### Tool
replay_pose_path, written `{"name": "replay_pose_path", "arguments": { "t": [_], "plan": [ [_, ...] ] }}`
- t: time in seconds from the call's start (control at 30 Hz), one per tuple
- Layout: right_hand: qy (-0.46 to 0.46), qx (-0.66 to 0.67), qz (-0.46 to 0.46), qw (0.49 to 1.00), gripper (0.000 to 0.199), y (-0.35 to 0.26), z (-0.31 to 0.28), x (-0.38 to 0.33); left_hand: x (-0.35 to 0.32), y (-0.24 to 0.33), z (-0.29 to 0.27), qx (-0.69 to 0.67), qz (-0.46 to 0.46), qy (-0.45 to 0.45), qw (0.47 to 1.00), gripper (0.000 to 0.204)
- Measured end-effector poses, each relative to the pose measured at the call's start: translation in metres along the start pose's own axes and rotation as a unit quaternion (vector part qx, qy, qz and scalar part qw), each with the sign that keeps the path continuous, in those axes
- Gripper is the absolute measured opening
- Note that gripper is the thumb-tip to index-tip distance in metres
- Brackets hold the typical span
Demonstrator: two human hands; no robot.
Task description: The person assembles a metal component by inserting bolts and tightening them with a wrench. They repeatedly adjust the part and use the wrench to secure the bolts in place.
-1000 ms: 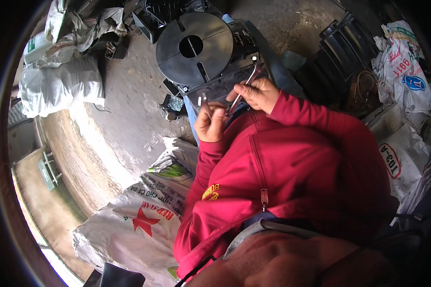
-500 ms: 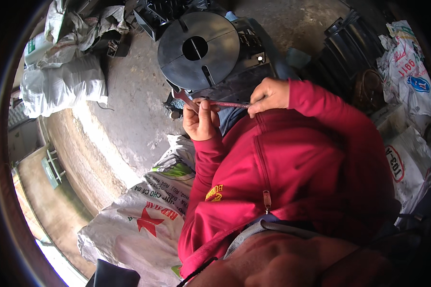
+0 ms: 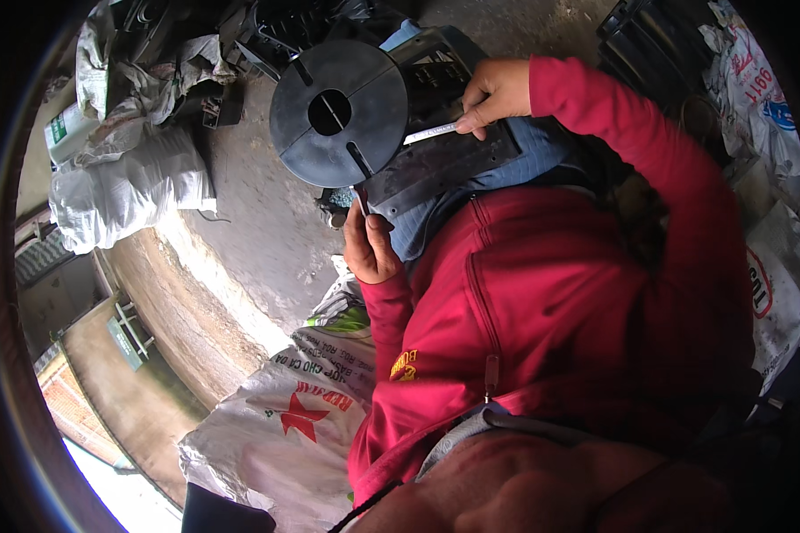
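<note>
My left hand [image 3: 372, 250] is closed, thumb and fingers pinching a slim metal tool [image 3: 362, 201]. It is seen nearly edge-on now; the earlier frame shows a forked end like an open-end wrench's. Its tip sits close to the lower rim of a round black disc [image 3: 298, 124], which has a centre hole and slots. My right hand [image 3: 496, 96], closed too, grips a flat silvery bar [image 3: 431, 134] with markings along it. The bar points left toward the disc's right rim. Its other end is hidden in my fingers, and its kind is unclear.
Under the disc lies a dark flat panel [image 3: 440, 164] across my jeans [image 3: 542, 155]. A printed white sack [image 3: 267, 444] stands at lower left, wrapped white bundles [image 3: 133, 191] at upper left. Black ribbed parts [image 3: 653, 53] and more sacks [image 3: 760, 80] are at right.
My hands have moved apart. The right one rose up and away with the silvery bar; the left turned its tool more upright, lower down. The disc sits slightly further left in view.
</note>
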State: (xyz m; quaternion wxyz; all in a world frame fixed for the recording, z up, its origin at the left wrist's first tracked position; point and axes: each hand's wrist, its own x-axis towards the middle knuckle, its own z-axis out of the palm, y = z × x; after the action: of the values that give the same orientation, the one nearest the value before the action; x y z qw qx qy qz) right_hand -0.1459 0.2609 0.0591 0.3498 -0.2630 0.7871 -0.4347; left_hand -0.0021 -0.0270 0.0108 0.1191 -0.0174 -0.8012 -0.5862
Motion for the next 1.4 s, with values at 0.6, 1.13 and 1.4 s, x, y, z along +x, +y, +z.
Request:
{"name": "replay_pose_path", "arguments": {
  "t": [0.6, 1.13, 1.4],
  "plan": [
    [0.181, -0.077, 0.066, 0.978, 0.050, 0.007, 0.003, -0.002, 0.033, 0.029, 0.018, 0.251, 0.228, -0.028, 0.940, 0.053],
    [0.205, -0.104, 0.042, 0.972, 0.050, 0.009, 0.006, -0.002, 0.028, 0.019, 0.032, 0.296, 0.248, -0.037, 0.922, 0.048],
    [0.184, -0.112, 0.042, 0.976, 0.052, 0.006, 0.003, -0.004, 0.029, 0.012, 0.037, 0.332, 0.164, -0.094, 0.924, 0.051]
  ]
}}
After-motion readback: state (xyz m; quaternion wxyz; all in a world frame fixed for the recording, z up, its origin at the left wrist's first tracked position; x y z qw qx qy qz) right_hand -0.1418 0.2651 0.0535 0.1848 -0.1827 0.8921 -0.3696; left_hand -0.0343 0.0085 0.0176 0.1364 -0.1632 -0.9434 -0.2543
